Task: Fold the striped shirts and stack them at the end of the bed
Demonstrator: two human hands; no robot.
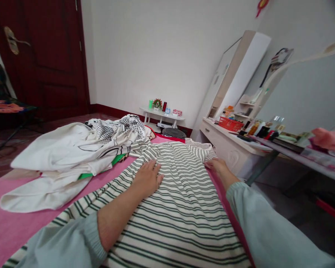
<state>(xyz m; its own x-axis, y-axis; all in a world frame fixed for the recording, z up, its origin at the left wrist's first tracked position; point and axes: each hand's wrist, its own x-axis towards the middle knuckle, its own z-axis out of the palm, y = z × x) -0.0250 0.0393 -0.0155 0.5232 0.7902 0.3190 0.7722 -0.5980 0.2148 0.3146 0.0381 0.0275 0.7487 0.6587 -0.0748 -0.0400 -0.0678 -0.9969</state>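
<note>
Green-and-white striped garment (181, 208) beneath open, flat left hand (147, 178), right hand (217, 166) at its edge, right grip unclear

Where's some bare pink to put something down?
The pink cover is bare at near left, between the white clothes and striped top, narrowing farther up. Right of the top, only a sliver shows near the right hand. The dresser is crowded around the red basket.

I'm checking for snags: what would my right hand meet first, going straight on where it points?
Your right hand would likely meet the striped shirt first: it seems right at the shirt's edge, though contact is unclear.
</note>
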